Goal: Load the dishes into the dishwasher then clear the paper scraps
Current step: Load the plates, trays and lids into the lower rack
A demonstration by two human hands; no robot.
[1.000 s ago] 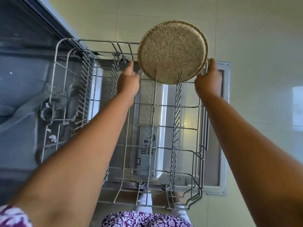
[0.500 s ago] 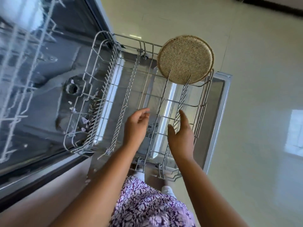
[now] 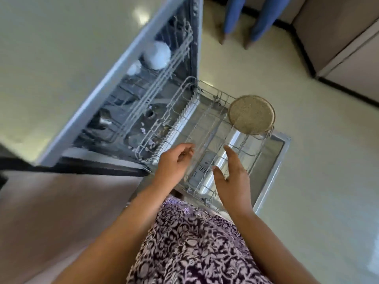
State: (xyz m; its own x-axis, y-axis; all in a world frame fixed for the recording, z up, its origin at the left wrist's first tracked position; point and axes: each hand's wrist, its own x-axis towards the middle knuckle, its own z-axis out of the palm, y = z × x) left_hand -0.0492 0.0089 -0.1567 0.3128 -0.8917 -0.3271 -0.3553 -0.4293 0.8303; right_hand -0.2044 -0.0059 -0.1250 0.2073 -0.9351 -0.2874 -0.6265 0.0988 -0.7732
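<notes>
A round speckled beige plate stands on edge at the far end of the pulled-out lower wire rack of the open dishwasher. My left hand hovers over the near end of the rack with fingers loosely curled and holds nothing. My right hand is beside it, fingers straight, also empty. Both hands are well short of the plate. Small pale paper scraps lie on the dishwasher's floor under the rack. White dishes sit blurred in the upper rack.
The open dishwasher door lies flat under the rack. Another person's legs in blue trousers stand on the floor beyond. Cabinet fronts line the top right. A countertop spans the left. Pale floor tiles lie to the right.
Both hands have let go of the plate and pulled back toward me. The plate stays standing in the rack. My view has risen and swung, showing more of the kitchen.
</notes>
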